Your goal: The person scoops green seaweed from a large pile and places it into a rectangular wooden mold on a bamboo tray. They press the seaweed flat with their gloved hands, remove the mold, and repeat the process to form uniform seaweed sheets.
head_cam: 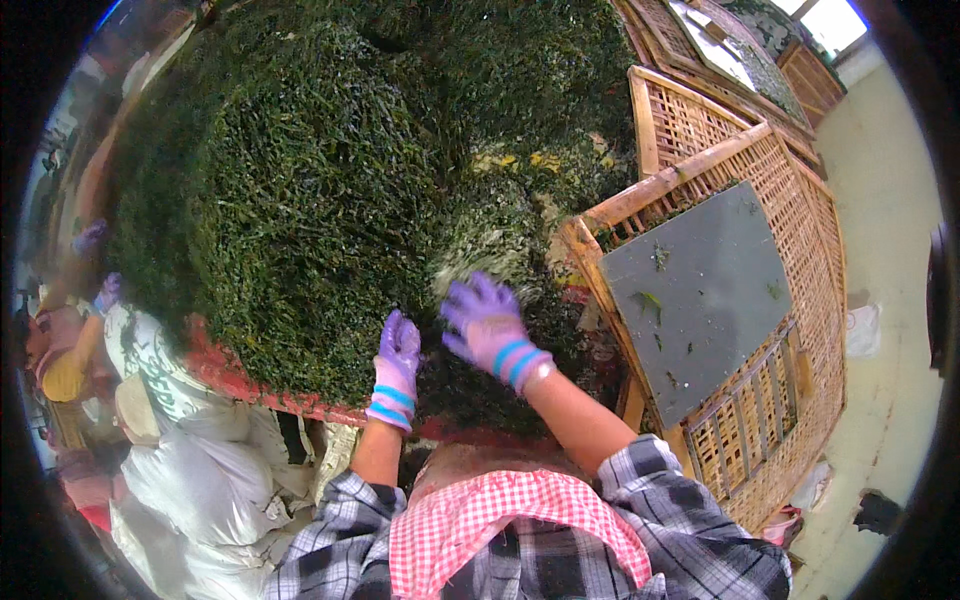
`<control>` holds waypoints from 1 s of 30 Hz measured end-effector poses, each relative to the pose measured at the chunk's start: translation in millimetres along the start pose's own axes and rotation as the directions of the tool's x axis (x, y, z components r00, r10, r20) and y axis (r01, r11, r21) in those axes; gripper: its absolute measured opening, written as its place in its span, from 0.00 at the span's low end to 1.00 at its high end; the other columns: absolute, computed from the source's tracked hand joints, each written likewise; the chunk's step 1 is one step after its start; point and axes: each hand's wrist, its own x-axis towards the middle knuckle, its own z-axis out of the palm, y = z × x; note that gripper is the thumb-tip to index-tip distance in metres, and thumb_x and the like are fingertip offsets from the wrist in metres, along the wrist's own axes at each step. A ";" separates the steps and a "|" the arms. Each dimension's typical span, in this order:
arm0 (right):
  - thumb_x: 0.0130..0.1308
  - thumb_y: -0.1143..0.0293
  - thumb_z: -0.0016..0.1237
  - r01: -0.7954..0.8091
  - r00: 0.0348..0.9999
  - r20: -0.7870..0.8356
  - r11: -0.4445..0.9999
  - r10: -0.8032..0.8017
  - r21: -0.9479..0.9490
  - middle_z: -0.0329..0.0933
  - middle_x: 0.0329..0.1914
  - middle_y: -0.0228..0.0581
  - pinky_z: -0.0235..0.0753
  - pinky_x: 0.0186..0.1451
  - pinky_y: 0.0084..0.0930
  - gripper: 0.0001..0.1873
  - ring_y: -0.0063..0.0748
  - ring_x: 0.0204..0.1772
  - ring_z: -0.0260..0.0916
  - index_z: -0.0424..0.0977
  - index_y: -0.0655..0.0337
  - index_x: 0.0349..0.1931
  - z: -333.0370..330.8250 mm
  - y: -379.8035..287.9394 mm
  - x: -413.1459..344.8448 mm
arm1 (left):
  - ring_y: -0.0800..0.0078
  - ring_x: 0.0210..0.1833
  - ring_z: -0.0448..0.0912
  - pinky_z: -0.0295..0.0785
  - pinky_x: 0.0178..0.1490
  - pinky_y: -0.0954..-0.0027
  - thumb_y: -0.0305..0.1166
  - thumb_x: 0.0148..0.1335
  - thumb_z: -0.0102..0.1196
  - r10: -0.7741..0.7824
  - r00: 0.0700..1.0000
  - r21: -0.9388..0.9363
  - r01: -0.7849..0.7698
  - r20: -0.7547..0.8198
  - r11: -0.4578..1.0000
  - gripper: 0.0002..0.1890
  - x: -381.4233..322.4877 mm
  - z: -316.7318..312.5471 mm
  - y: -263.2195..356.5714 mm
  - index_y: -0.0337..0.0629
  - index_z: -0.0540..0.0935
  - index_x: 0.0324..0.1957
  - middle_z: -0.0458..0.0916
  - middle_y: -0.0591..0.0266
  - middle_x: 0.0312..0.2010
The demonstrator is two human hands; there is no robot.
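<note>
A thick heap of chopped dark green leaves covers the red-edged table before me. Against the near side of the heap rests my left hand, in a purple and pink glove, fingers close together and nothing visible in them. My right hand, gloved alike, is spread palm down over a thinner part of the leaves, right of the left hand; its fingertips touch them. Blurred pale green bits lie just past its fingers. Yellow pieces show among the leaves farther off.
Woven bamboo trays in wooden frames are stacked at the right, with a grey board and a small slatted rack on top. White sacks stand at the lower left. Another person's gloved hand is at the far left edge.
</note>
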 end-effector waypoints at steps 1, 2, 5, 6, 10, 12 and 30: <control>0.58 0.53 0.52 0.111 0.994 -0.018 0.993 -0.112 -0.049 0.62 0.68 0.34 0.57 0.68 0.54 0.24 0.49 0.74 0.50 0.74 0.45 0.56 12.4 -7.9 -21.0 | 0.73 0.57 0.72 0.65 0.62 0.74 0.29 0.68 0.55 -0.026 1.000 -0.020 0.025 -0.004 0.999 0.28 2.5 2.6 0.7 0.36 0.64 0.68 0.73 0.58 0.59; 0.57 0.55 0.54 0.107 0.994 -0.008 0.990 -0.108 -0.087 0.62 0.68 0.34 0.56 0.69 0.54 0.24 0.48 0.74 0.50 0.75 0.43 0.55 21.2 -11.8 -38.6 | 0.74 0.57 0.72 0.65 0.62 0.74 0.29 0.68 0.55 -0.087 0.996 0.014 0.087 -0.008 0.996 0.28 2.7 3.2 -0.2 0.37 0.63 0.68 0.73 0.58 0.59; 0.52 0.58 0.58 0.076 0.982 -0.165 0.995 -0.087 -0.068 0.63 0.67 0.33 0.57 0.67 0.54 0.23 0.45 0.70 0.55 0.76 0.36 0.53 21.8 18.0 -68.9 | 0.74 0.58 0.71 0.65 0.62 0.74 0.29 0.67 0.56 -0.203 0.979 0.087 0.201 0.020 0.976 0.29 -5.9 1.8 -11.5 0.37 0.64 0.68 0.73 0.58 0.59; 0.53 0.59 0.58 -0.025 0.993 -0.114 0.999 0.029 0.042 0.65 0.65 0.35 0.58 0.63 0.54 0.22 0.46 0.65 0.60 0.76 0.33 0.51 13.5 38.2 -64.2 | 0.75 0.58 0.71 0.66 0.62 0.74 0.28 0.67 0.56 -0.217 0.976 0.024 0.217 0.006 0.976 0.28 -12.7 0.8 -17.0 0.37 0.65 0.67 0.73 0.59 0.59; 0.67 0.53 0.46 -0.364 0.842 -0.253 0.848 0.476 0.384 0.61 0.68 0.55 0.62 0.67 0.47 0.26 0.60 0.67 0.59 0.68 0.57 0.61 -21.7 85.4 19.2 | 0.75 0.58 0.71 0.66 0.62 0.75 0.28 0.68 0.55 -0.175 0.984 -0.001 0.175 -0.027 0.985 0.28 -30.5 -5.3 -24.9 0.38 0.64 0.68 0.73 0.59 0.59; 0.64 0.43 0.47 -0.442 0.805 -0.139 0.740 0.576 0.507 0.56 0.71 0.56 0.59 0.71 0.43 0.34 0.58 0.71 0.55 0.67 0.56 0.63 -32.6 82.8 72.1 | 0.75 0.58 0.71 0.66 0.62 0.74 0.27 0.68 0.54 -0.186 0.982 -0.095 0.183 -0.025 0.979 0.27 -30.7 -5.7 -20.9 0.38 0.63 0.68 0.73 0.59 0.59; 0.61 0.53 0.54 -0.369 0.847 -0.202 0.816 0.493 0.446 0.67 0.64 0.47 0.52 0.71 0.58 0.25 0.59 0.65 0.60 0.71 0.40 0.60 0.7 41.5 -79.3 | 0.44 0.64 0.67 0.64 0.67 0.55 0.42 0.59 0.62 0.268 0.806 0.713 -0.592 0.528 0.376 0.27 16.5 41.4 1.0 0.52 0.74 0.60 0.72 0.40 0.59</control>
